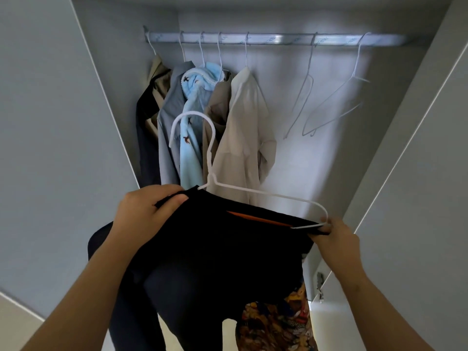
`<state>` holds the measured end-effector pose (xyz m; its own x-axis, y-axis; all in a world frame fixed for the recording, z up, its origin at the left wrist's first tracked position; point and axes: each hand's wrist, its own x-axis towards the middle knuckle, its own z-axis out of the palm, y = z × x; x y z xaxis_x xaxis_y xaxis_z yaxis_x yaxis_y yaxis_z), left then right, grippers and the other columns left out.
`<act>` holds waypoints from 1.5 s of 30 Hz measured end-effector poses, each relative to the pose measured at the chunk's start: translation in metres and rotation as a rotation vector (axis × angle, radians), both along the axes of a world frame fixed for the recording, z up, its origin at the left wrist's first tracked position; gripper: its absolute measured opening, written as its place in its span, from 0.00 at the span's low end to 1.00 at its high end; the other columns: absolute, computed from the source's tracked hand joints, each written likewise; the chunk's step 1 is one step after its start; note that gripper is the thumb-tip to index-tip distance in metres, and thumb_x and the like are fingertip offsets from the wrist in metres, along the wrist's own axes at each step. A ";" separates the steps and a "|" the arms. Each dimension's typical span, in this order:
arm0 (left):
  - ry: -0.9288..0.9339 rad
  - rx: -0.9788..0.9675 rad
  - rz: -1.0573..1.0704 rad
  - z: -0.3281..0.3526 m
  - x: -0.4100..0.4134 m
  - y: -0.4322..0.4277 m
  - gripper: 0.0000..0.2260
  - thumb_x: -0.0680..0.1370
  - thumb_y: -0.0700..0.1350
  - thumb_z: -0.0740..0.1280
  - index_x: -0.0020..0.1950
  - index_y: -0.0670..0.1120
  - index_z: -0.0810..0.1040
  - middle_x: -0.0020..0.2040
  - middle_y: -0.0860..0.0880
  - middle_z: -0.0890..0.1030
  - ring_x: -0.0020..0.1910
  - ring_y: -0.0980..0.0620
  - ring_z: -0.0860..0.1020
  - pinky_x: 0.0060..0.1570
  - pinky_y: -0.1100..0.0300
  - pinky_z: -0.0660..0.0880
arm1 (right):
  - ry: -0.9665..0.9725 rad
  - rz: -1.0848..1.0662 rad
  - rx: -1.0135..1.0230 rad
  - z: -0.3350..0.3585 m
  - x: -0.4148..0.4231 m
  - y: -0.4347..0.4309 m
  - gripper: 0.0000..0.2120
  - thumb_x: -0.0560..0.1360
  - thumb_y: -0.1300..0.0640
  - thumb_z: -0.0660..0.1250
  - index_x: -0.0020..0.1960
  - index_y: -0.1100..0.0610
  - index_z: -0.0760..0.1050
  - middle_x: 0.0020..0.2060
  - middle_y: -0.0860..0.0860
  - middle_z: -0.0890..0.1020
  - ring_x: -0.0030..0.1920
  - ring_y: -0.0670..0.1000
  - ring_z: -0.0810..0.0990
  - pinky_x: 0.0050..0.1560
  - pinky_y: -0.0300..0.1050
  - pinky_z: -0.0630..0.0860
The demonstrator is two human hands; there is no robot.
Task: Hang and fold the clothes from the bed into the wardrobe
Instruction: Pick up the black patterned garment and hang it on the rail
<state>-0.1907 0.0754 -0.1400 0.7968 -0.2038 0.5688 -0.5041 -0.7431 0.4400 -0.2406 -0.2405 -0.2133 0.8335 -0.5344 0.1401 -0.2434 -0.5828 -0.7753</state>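
A black garment [222, 249] with an orange inner strip and a patterned yellow-brown lower part is draped on a white wire hanger [253, 192], held up in front of the open wardrobe. My left hand [144, 211] grips the garment's left shoulder, thumb on top of the fabric. My right hand [334, 234] pinches the hanger's right end together with the black fabric. The hanger's hook [188, 122] points up towards the rail [273, 38], well below it. Several garments hang on the rail's left half, the nearest a cream shirt [245, 133].
Two bare white wire hangers [304, 102] [339, 107] hang on the rail's right half, with open rail between them and the cream shirt. Grey wardrobe side walls [405, 138] stand to both sides. A door hinge [320, 287] shows at lower right.
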 end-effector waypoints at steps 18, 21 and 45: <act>0.089 0.103 0.016 0.000 0.002 0.004 0.05 0.72 0.47 0.72 0.47 0.49 0.85 0.42 0.53 0.84 0.41 0.52 0.80 0.40 0.67 0.69 | -0.046 0.077 -0.268 0.006 0.000 0.001 0.14 0.70 0.71 0.65 0.56 0.64 0.78 0.46 0.60 0.81 0.44 0.56 0.76 0.43 0.40 0.67; 0.015 0.164 0.038 -0.008 -0.001 -0.011 0.12 0.72 0.54 0.68 0.45 0.47 0.85 0.38 0.49 0.84 0.37 0.47 0.81 0.35 0.60 0.73 | -0.084 0.108 -0.215 0.011 0.002 0.012 0.16 0.68 0.71 0.66 0.55 0.62 0.78 0.46 0.58 0.81 0.46 0.56 0.78 0.44 0.39 0.67; 0.252 -0.319 -0.188 -0.008 -0.015 -0.063 0.08 0.71 0.50 0.69 0.40 0.65 0.78 0.38 0.65 0.81 0.38 0.65 0.79 0.42 0.74 0.74 | -0.380 -0.061 -0.215 0.032 0.001 0.017 0.12 0.79 0.56 0.60 0.50 0.57 0.82 0.37 0.48 0.75 0.49 0.49 0.66 0.49 0.38 0.55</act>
<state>-0.2053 0.0122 -0.1476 0.8843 -0.2042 0.4198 -0.4655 -0.4561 0.7585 -0.2398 -0.2238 -0.1813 0.6691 -0.5064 0.5440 -0.0031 -0.7338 -0.6794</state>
